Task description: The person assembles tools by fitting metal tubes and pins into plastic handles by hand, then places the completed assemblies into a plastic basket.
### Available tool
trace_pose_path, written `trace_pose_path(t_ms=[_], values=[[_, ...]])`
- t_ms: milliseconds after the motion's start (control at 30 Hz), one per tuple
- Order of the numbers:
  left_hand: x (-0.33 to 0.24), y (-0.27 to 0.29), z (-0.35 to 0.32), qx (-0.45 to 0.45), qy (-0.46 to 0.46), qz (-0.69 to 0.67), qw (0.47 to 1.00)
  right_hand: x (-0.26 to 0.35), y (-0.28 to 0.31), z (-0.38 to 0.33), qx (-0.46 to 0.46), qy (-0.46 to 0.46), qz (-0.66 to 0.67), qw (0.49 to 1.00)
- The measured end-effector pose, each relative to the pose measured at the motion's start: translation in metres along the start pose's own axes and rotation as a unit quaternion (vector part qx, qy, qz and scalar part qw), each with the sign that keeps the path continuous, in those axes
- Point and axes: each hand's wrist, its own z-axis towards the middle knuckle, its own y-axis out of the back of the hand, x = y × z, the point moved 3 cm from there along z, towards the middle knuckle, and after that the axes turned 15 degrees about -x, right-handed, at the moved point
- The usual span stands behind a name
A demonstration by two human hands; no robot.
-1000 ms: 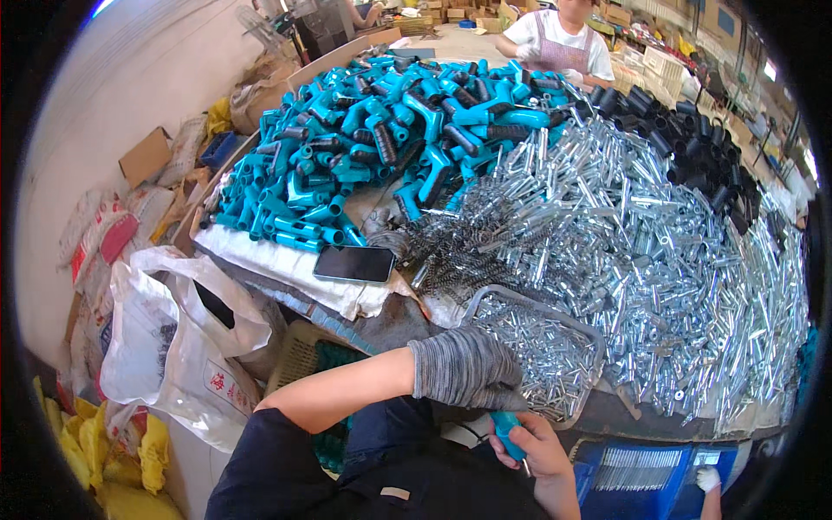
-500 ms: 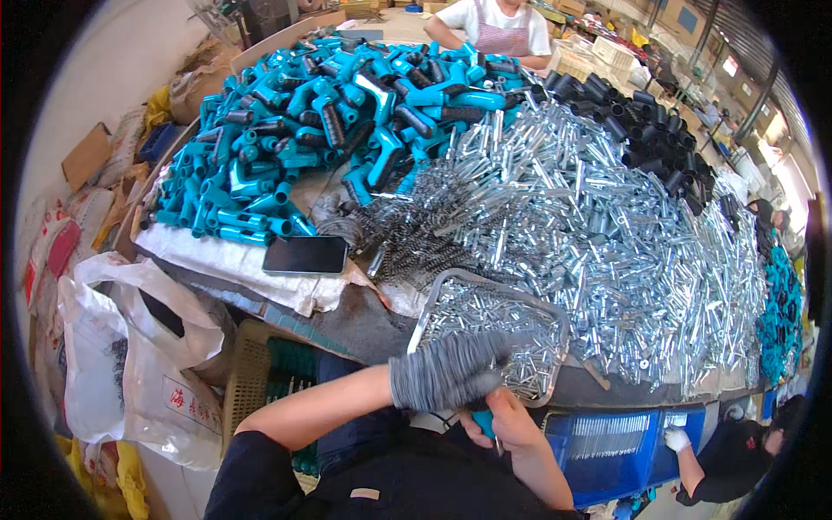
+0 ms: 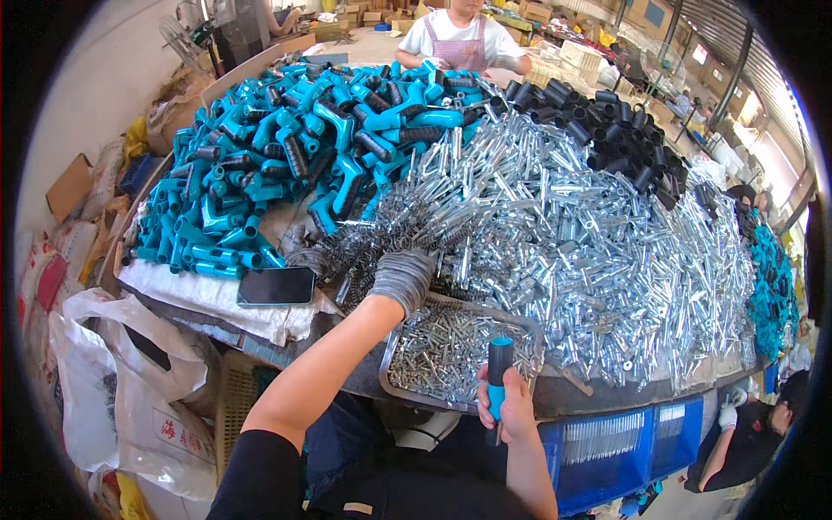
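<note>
My left hand (image 3: pixel 404 277), in a grey knitted glove, reaches into the dark coil springs (image 3: pixel 360 247) on the table. Its fingertips are hidden among them, so whether it grips any cannot be told. My bare right hand (image 3: pixel 511 406) is closed around a teal-and-black tool handle (image 3: pixel 498 381), held upright just in front of the tray. A clear-rimmed tray (image 3: pixel 387 368) full of small metal pins lies between my forearms. Beyond my left hand rises a heap of shiny metal rods and tubes (image 3: pixel 555 221).
Teal-and-black pistol-shaped handles (image 3: pixel 286 147) are heaped at the far left, black tubes (image 3: pixel 598 130) at the far right. A phone (image 3: pixel 276 287) lies on white cloth near the left edge. Blue bins (image 3: pixel 607 451) stand at right, beside a co-worker's gloved hand (image 3: pixel 730 407). Another person (image 3: pixel 464 43) sits opposite.
My left hand has moved from beside my right hand, over the tray, forward into the springs. My right hand has raised the handle upright, now in plain sight. The view has shifted slightly.
</note>
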Motion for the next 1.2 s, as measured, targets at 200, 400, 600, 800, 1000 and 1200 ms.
trace_pose_path(t_ms=[200, 400, 600, 800, 1000, 1200], values=[[0.013, 0.029, -0.001, -0.054, 0.099, -0.150, 0.982, 0.002, 0.005, 0.001, -0.003, 0.008, -0.003, 1.000], [0.046, 0.044, 0.005, -0.171, 0.121, -0.189, 0.959, 0.003, 0.003, 0.002, 0.012, -0.008, 0.008, 1.000], [0.041, 0.069, 0.020, -0.091, 0.090, -0.119, 0.985, 0.003, 0.003, -0.001, 0.013, -0.005, -0.004, 1.000], [0.045, 0.070, 0.024, -0.100, 0.097, -0.091, 0.986, 0.001, 0.002, -0.001, 0.010, 0.004, -0.018, 1.000], [0.047, 0.055, 0.022, -0.076, 0.079, -0.134, 0.985, 0.001, -0.001, 0.001, 0.009, -0.004, -0.023, 1.000], [0.040, 0.065, 0.028, -0.229, 0.023, -0.108, 0.967, 0.006, 0.001, 0.001, 0.017, -0.003, -0.018, 1.000]])
